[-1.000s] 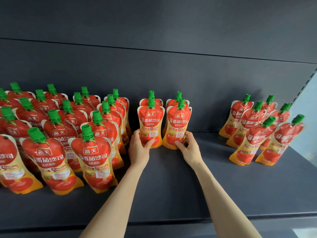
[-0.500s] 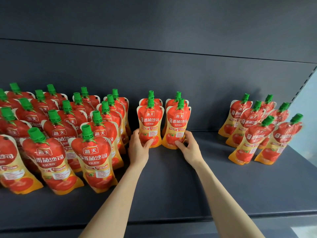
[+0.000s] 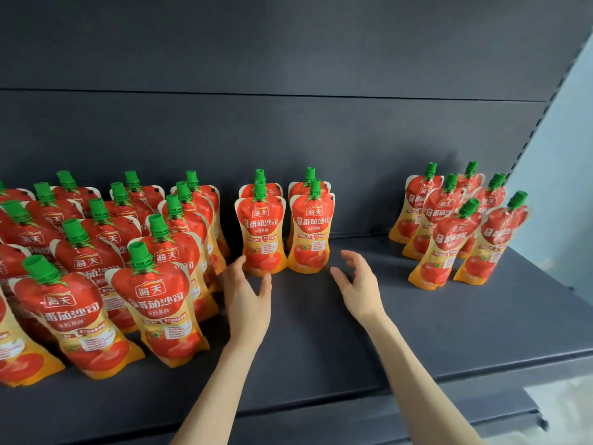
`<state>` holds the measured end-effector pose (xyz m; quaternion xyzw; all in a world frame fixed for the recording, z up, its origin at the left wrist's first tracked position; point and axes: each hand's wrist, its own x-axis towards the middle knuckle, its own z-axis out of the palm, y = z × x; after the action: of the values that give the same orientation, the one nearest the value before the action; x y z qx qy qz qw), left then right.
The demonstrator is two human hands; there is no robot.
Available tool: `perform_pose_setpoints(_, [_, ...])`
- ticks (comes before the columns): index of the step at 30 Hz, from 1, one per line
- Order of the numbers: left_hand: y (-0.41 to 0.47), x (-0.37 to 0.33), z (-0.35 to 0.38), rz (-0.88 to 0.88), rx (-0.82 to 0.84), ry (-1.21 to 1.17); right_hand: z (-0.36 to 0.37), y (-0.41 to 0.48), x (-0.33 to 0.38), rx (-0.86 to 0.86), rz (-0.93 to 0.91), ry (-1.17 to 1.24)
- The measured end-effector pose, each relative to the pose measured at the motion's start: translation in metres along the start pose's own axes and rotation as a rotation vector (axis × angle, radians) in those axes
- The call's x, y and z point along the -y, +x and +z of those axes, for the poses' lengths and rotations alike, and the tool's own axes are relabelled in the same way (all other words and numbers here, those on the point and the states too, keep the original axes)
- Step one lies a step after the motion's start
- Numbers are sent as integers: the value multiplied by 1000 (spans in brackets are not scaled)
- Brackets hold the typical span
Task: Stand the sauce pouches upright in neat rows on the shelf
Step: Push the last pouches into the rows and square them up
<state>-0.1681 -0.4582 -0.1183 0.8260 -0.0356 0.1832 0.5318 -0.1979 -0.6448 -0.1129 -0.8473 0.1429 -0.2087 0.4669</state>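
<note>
Red and orange tomato sauce pouches with green caps stand on the dark shelf (image 3: pixel 321 342). Two short rows stand in the middle: the left front pouch (image 3: pixel 261 232) and the right front pouch (image 3: pixel 309 234), each with another pouch behind it. My left hand (image 3: pixel 245 297) hovers open just in front of the left pouch, fingers spread, holding nothing. My right hand (image 3: pixel 357 284) is open too, a little right of and in front of the right pouch, apart from it.
A big block of several upright pouches (image 3: pixel 106 268) fills the left of the shelf. Another group of several pouches (image 3: pixel 455 226) stands at the right, some leaning. The shelf's back panel (image 3: pixel 288 139) rises behind; its front edge (image 3: pixel 353 403) runs below my forearms.
Both hands have let go of the two middle front pouches and drawn back toward me, fingers spread. The pouches stay standing.
</note>
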Motion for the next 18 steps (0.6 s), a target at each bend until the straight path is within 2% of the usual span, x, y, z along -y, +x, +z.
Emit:
perform_pose_setpoints(5, [-26,-48,12,141,151,-139,-55,-26,-1,-168,-84,37])
perform_pose_setpoints(10, [-44,-120,62,238,278,-292,-141,-30,-1,-317,-141,79])
perform_pose_setpoints(14, [-57,-168,120,333,315,-345,-207,-14,-18,-419,-203,86])
perform_pose_setpoints(18, [-68,-199,172,330,254,-375,-259,18,-48,-411,-282,36])
